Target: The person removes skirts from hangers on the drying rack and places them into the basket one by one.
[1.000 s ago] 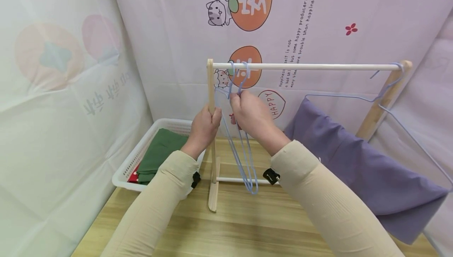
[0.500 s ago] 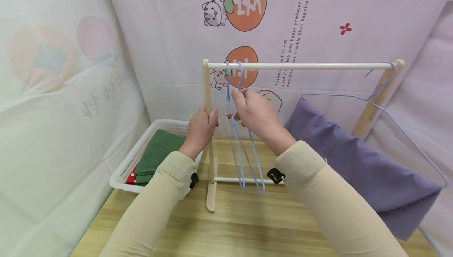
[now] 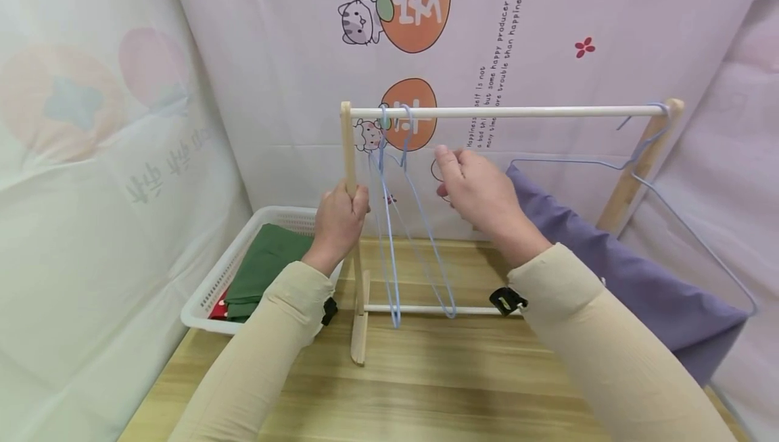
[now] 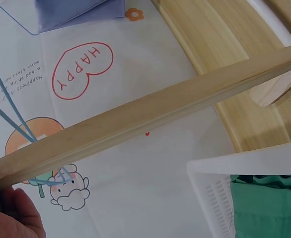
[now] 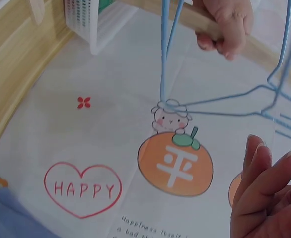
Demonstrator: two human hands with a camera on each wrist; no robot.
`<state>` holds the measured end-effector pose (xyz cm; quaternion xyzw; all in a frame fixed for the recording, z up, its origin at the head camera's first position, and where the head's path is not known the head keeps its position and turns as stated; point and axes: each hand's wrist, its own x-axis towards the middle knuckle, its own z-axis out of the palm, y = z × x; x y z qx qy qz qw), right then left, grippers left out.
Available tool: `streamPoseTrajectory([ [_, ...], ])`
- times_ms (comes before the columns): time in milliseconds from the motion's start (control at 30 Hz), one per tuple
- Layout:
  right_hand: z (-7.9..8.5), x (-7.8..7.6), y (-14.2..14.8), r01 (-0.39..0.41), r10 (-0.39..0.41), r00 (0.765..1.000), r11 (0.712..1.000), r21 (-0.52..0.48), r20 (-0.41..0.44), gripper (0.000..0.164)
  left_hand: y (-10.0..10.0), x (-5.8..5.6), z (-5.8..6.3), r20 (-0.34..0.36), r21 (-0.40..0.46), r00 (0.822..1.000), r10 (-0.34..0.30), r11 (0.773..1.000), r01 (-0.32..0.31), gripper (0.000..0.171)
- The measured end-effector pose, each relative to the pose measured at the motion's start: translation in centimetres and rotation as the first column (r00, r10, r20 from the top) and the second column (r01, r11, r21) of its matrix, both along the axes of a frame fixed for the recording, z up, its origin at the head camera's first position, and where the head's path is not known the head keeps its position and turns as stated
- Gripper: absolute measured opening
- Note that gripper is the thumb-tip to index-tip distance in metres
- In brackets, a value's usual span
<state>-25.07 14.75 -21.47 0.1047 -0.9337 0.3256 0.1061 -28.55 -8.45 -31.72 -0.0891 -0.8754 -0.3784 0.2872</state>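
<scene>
My left hand [image 3: 337, 224] grips the left wooden post [image 3: 348, 148] of a small clothes rack, fingers wrapped round it. Two light-blue wire clothes hangers hang from the white rod [image 3: 517, 112] near that post; the left hanger [image 3: 391, 253] and the right hanger [image 3: 427, 226] stand a little apart. To their right my right hand [image 3: 487, 188] hovers below the rod, touching neither. Its fingers [image 5: 257, 183] look relaxed with nothing between them in the right wrist view. At the rack's right end a purple cloth [image 3: 663, 303] drapes over another blue hanger [image 3: 608, 161].
On the left stands a white plastic basket [image 3: 193, 313] holding a folded green cloth [image 3: 268, 266] and a red cloth [image 3: 218, 309] with white dots. The rack stands on a wood-grain table [image 3: 414, 388]. Printed fabric [image 3: 535, 43] hangs behind and at the sides.
My right hand has let go of the hangers and moved right. The two hangers, bunched before, now hang spread apart. My left hand has stayed on the post.
</scene>
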Motion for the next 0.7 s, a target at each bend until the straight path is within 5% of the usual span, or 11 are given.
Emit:
streamPoseTrajectory([
  [433,1.1,0.3,7.9,0.103,-0.097,0.993,0.991,0.083,-0.070,0.068,0.0,0.2,0.0,0.043,0.025,0.998,-0.047,0.999,0.046,0.033],
  [700,2.0,0.5,11.4,0.224,-0.193,0.970,0.947,0.229,-0.149,0.067,-0.2,0.1,0.0,0.047,0.041,0.998,-0.043,0.998,0.041,0.035],
])
